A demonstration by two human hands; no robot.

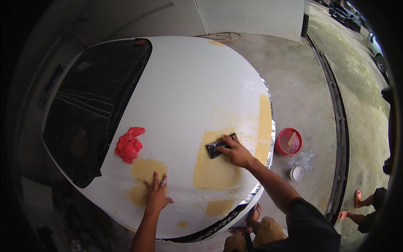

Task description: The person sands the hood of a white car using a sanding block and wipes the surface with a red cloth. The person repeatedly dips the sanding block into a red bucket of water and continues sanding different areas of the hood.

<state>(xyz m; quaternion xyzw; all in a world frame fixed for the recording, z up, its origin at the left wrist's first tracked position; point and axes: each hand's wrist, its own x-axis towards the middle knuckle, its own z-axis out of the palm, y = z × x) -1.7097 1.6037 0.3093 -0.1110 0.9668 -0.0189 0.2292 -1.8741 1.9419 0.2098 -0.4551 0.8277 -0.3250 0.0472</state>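
A white car hood (184, 84) with several yellow filler patches spreads out before me. My right hand (236, 152) grips a black sanding block (215, 149) and presses it on the large yellow patch (210, 176) near the hood's front. My left hand (157, 194) rests on the hood with its fingers spread, over the edge of another yellow patch (140, 195). Beyond that hand, close to the windshield, lies a crumpled red cloth (129, 145).
The dark windshield (92, 101) lies to the left. On the concrete floor at right stand a red bucket (282, 145) and a small white tub (297, 173), beside clear plastic (303, 159). A dark floor rail (336, 109) runs past them. Another person's feet (343, 215) show at lower right.
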